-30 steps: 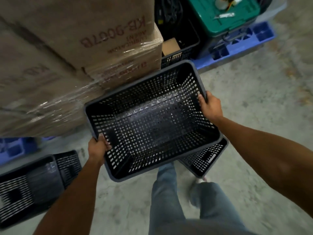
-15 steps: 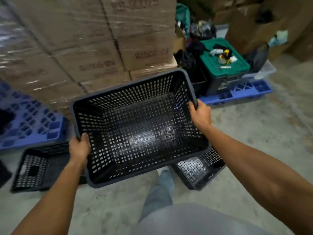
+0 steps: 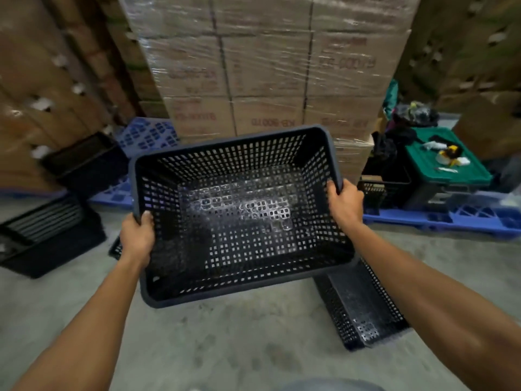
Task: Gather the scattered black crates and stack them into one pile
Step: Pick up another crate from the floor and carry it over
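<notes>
I hold an empty black perforated crate point(image 3: 239, 215) in the air in front of me, its opening facing me. My left hand point(image 3: 138, 238) grips its left rim and my right hand point(image 3: 345, 204) grips its right rim. A second black crate point(image 3: 363, 306) lies on the concrete floor below and to the right, partly hidden by the held one. A pile of nested black crates point(image 3: 48, 235) stands on the floor at the left, and another dark crate point(image 3: 87, 162) sits behind it.
A shrink-wrapped stack of cardboard boxes point(image 3: 267, 66) rises straight ahead on blue pallets point(image 3: 439, 218). A green-lidded tote point(image 3: 445, 165) with small items on it and a dark basket point(image 3: 383, 187) stand at the right. Bare concrete floor point(image 3: 239, 342) lies in front.
The view has tilted up and swung left, bringing the pile of crates at the left into sight. Both hands keep their grip on the crate, which now sits more level.
</notes>
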